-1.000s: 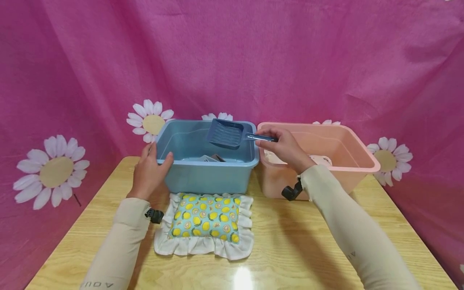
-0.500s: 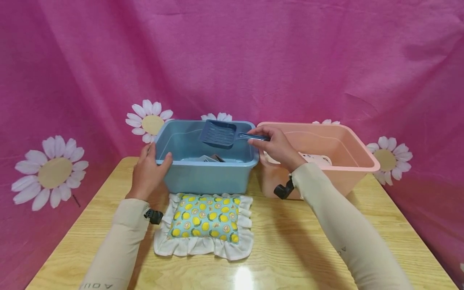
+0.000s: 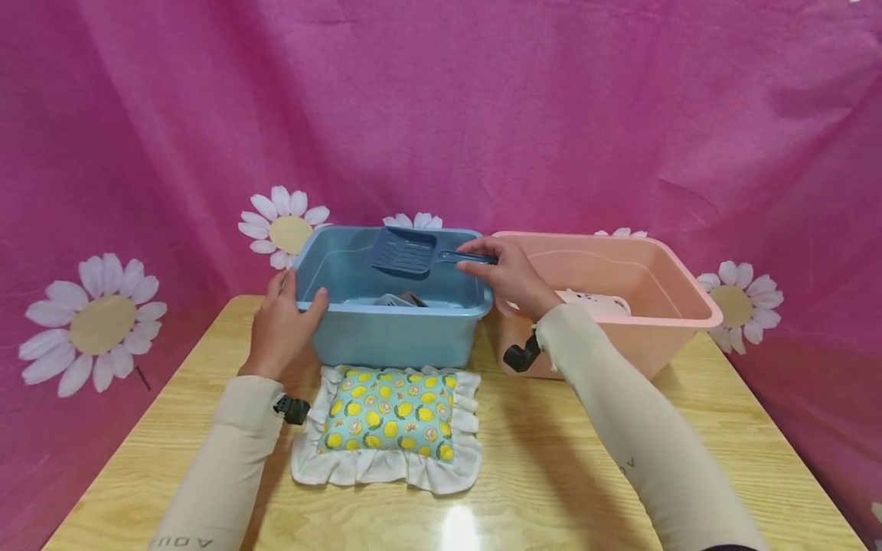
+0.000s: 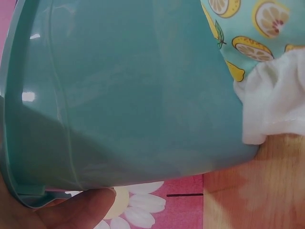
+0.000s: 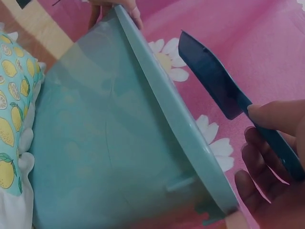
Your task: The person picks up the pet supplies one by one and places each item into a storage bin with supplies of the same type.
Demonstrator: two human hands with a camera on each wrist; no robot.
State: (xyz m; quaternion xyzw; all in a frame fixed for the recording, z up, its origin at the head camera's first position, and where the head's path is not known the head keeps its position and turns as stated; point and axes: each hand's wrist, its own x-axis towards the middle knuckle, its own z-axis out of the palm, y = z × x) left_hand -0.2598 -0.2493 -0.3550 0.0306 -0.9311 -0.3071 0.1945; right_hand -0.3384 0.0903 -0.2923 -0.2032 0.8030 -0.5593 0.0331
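Observation:
My right hand (image 3: 506, 275) pinches the handle of a dark blue slotted litter scoop (image 3: 406, 252). The scoop's flat head hangs over the opening of a light blue plastic bin (image 3: 393, 337), above its rim in the right wrist view. My left hand (image 3: 279, 329) grips that bin at its front left corner, with fingers at the left rim and the thumb by the front rim. Inside the bin lie a few small grey and brown flat pieces (image 3: 400, 300), partly hidden by the front wall.
A pink bin (image 3: 671, 348) stands to the right, with a white item (image 3: 596, 304) inside. In front of the blue bin lies a lemon-print cushion (image 3: 389, 417) with white ruffles. The wooden table (image 3: 537, 490) backs onto a magenta daisy curtain (image 3: 441, 115).
My right hand has moved left with the litter scoop, bringing its head further over the blue bin. The left hand has stayed at the bin's corner.

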